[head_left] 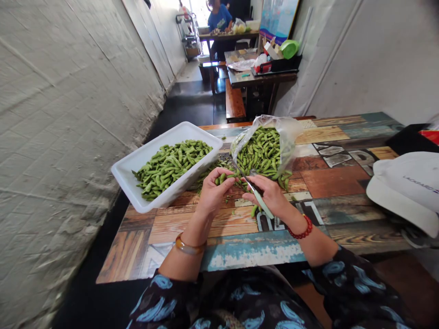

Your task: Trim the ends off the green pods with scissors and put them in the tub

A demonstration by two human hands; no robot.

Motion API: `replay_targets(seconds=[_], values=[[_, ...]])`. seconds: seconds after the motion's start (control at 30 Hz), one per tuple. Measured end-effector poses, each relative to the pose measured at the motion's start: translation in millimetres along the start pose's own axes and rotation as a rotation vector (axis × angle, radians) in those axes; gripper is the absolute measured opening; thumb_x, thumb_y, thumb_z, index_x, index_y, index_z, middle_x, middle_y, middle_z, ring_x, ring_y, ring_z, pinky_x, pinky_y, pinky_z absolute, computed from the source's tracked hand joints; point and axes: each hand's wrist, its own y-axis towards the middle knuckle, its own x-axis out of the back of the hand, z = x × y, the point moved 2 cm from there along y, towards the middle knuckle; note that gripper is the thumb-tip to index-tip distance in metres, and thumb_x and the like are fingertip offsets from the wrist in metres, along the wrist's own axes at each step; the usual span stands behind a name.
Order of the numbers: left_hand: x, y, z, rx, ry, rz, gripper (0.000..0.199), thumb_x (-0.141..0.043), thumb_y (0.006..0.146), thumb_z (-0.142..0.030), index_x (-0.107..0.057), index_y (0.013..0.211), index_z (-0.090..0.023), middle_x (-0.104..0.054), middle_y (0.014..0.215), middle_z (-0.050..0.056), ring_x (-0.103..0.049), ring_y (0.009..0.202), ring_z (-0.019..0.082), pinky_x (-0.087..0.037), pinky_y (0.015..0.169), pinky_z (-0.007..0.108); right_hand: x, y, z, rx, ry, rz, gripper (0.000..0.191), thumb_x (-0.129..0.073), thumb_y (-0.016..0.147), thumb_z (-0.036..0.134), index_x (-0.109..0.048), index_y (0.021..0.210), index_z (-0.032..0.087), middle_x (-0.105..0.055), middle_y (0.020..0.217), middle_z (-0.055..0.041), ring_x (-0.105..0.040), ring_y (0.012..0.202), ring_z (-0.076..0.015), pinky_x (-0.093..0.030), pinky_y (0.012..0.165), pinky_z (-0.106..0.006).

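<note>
My left hand (215, 189) pinches a green bean pod (222, 177) above the patterned table. Scissors with a pale green handle (262, 203) are in my right hand (269, 194), their blades pointing up and left beside the pod. To the left, a white tray (128, 180) holds a heap of pods (171, 167). Behind my hands lies an open clear plastic bag (288, 141) full of pods (262, 148), some spilling out at its mouth. Small trimmings (224, 162) and loose pods lie between tray and bag.
A white cap (408, 187) rests at the table's right side, near a black and red item (418, 137). Farther back are a second table (236, 82) with a black tray (277, 66), an orange bench (235, 100), and a person in blue (219, 20). A wall runs along the left.
</note>
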Motion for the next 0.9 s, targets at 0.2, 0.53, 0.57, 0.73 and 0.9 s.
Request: replay_targets(seconds=[0.2, 0.53, 0.57, 0.73, 0.9], values=[[2.3, 1.0, -1.6, -0.017, -0.015, -0.068, 0.031, -0.079, 0.069, -0.033, -0.060, 0.087, -0.017, -0.063, 0.066, -0.002, -0.044, 0.048, 0.004, -0.032, 0.045, 0.015, 5.9, 1.5, 5.4, -0.083, 0.107, -0.022, 0.036, -0.065, 0.089, 0.039, -0.064, 0.118, 0.018, -0.066, 0.088, -0.0045, -0.063, 0.081, -0.0176, -0.052, 0.080, -0.032], [4.0, 2.1, -0.2, -0.047, -0.001, -0.078, 0.029, -0.076, 0.071, -0.033, -0.059, 0.088, -0.017, -0.060, 0.065, -0.003, -0.043, 0.048, 0.005, -0.031, 0.045, 0.016, -0.9, -0.4, 6.5, -0.260, 0.303, 0.122, 0.041, -0.067, 0.085, 0.041, -0.065, 0.117, 0.017, -0.063, 0.083, -0.0018, -0.059, 0.062, -0.0121, -0.052, 0.061, -0.027], [3.9, 2.1, -0.3, -0.047, -0.007, -0.080, 0.029, -0.076, 0.071, -0.033, -0.059, 0.088, -0.017, -0.060, 0.065, -0.003, -0.043, 0.048, 0.005, -0.031, 0.045, 0.016, -1.1, -0.8, 3.5, -0.344, 0.346, 0.102, 0.042, -0.066, 0.085, 0.043, -0.064, 0.117, 0.017, -0.062, 0.082, -0.0009, -0.056, 0.057, -0.0104, -0.051, 0.055, -0.026], [4.1, 2.3, -1.2, -0.061, -0.017, -0.087, 0.028, -0.076, 0.071, -0.032, -0.058, 0.087, -0.017, -0.059, 0.064, -0.003, -0.043, 0.049, 0.005, -0.031, 0.045, 0.016, 0.5, -1.3, 0.2, -0.507, 0.500, 0.051, 0.047, -0.066, 0.083, 0.050, -0.062, 0.117, 0.017, -0.055, 0.080, 0.0020, -0.052, 0.052, -0.0077, -0.049, 0.045, -0.022], [4.1, 1.8, -2.0, -0.052, -0.009, -0.079, 0.027, -0.074, 0.072, -0.032, -0.058, 0.087, -0.017, -0.061, 0.066, -0.002, -0.043, 0.049, 0.005, -0.031, 0.045, 0.016, 0.3, -2.1, 0.3, -0.406, 0.476, 0.063, 0.041, -0.066, 0.084, 0.045, -0.064, 0.116, 0.019, -0.057, 0.083, 0.0010, -0.054, 0.054, -0.0075, -0.049, 0.047, -0.021]])
